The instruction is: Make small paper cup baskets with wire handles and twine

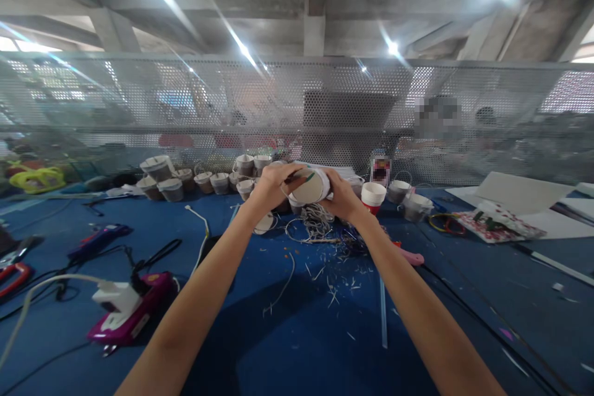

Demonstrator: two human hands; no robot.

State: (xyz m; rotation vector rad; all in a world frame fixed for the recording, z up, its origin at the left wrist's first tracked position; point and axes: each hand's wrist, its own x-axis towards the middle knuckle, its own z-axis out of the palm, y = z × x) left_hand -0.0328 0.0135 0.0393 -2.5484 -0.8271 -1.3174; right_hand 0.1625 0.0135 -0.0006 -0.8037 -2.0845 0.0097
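1. The cup (309, 189) is between the two hands: immediately right of the left fingers (284, 171) and left of the right fingers (335, 182), touching both.
2. Both sets of fingers grasp it by the side; neither hand looks nearer.
3. Its flat, round, pale end faces the wearer, so its long axis seems to point away from the wearer, somewhat tilted; the far end is hidden. The side is whitish, perhaps paper.
4. Just below the fingers is a loose tangle of thin grey cord (317, 221).
5. Near the right fingers, on their right, stands a stack of smooth, ribbed-looking paper cups (373, 193), white above red.
6. Left of the left fingers are rough-looking, tapered grey pots (171, 190).
7. Nearer the wearer than the fingers, thin pale scraps (333, 295) litter the matte blue desk (297, 346).
8. Beyond the fingers rises a perforated grey screen (264, 99).
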